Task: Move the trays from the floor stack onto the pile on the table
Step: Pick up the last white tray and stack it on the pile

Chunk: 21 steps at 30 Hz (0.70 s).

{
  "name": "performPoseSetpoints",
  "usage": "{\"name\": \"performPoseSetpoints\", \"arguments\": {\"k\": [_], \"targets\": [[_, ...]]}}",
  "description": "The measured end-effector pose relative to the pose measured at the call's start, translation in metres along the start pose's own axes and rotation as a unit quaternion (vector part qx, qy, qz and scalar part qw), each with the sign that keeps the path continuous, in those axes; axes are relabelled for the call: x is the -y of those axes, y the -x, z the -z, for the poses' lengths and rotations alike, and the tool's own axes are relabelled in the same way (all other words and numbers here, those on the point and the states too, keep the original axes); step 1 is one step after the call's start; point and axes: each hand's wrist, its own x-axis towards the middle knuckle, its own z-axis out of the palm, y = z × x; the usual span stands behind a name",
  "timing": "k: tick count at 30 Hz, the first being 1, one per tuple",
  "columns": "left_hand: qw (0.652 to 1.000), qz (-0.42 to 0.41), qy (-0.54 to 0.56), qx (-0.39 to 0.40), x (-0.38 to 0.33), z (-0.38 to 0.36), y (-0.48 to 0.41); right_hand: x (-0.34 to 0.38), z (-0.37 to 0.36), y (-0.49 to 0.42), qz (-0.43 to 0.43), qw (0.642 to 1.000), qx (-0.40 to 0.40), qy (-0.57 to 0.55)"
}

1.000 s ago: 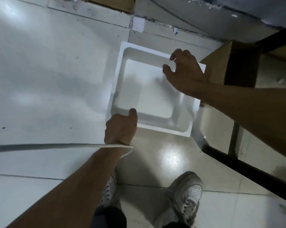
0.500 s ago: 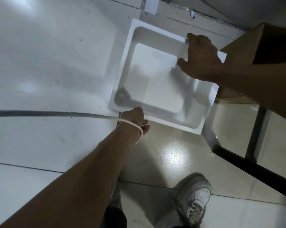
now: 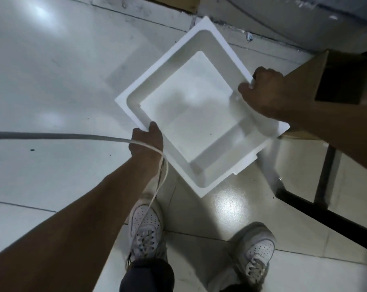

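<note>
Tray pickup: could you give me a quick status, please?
Left hand and right hand both grip the white tray by opposite rims. Cable crosses left wrist. Cardboard box close on right.

Both forearms are bare, with no sleeves in view on the left hand (image 3: 146, 142) or right hand (image 3: 262, 91) side. A pale cable (image 3: 106, 137) runs across the left wrist. White lace-up shoes (image 3: 145, 226) with perforated toes are worn below dark trousers (image 3: 146, 275).

Open floor (image 3: 52, 81) left; cardboard box (image 3: 317, 81), black frame (image 3: 326, 216) crowd right.
</note>
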Motion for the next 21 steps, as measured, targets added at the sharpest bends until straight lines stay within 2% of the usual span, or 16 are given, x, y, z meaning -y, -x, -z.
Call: {"name": "performPoseSetpoints", "arguments": {"k": [3, 5, 8, 13, 18, 21], "targets": [[0.998, -0.049, 0.0, -0.031, -0.015, 0.018, -0.003, 0.009, 0.01, 0.016, -0.003, 0.997, -0.065, -0.037], [0.993, -0.087, 0.008, -0.08, -0.028, 0.032, 0.004, 0.017, 0.02, 0.027, -0.005, 0.995, -0.07, -0.076], [0.985, -0.129, 0.032, -0.112, -0.048, 0.051, 0.01, 0.03, 0.04, 0.04, -0.012, 0.988, -0.068, -0.135], [0.983, -0.131, 0.099, -0.079, -0.079, 0.093, 0.027, 0.051, 0.075, 0.062, -0.018, 0.981, -0.1, -0.167], [0.982, -0.169, 0.033, -0.075, -0.111, 0.144, 0.043, 0.071, 0.115, 0.082, 0.003, 0.965, -0.112, -0.238], [0.974, -0.208, 0.053, -0.076, -0.132, 0.178, 0.071, 0.089, 0.148, 0.1, 0.009, 0.956, -0.118, -0.268]]}}
